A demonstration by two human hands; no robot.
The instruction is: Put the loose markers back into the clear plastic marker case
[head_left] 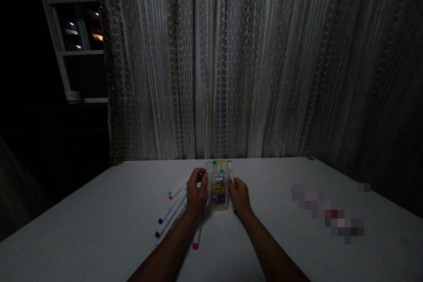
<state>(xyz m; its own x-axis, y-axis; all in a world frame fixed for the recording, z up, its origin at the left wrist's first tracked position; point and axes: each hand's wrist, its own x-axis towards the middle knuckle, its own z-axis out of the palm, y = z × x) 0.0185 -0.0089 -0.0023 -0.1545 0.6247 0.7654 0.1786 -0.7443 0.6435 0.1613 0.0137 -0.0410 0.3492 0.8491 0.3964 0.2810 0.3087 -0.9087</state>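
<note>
A clear plastic marker case with a printed label stands upright on the table, with a few green- and yellow-topped markers in it. My left hand grips the case's left edge, fingers curled. On the case's right side, my right hand is closed round a white marker with a red-pink end, held nearly upright beside the case. Several white markers with blue, orange and teal ends lie to the left of my left hand, partly hidden by it. A pink-ended marker lies beside my left forearm.
The white table reaches back to a striped curtain. A pixelated, blurred item lies at the right, its kind not visible. A dark window is at the far left. The room is dim.
</note>
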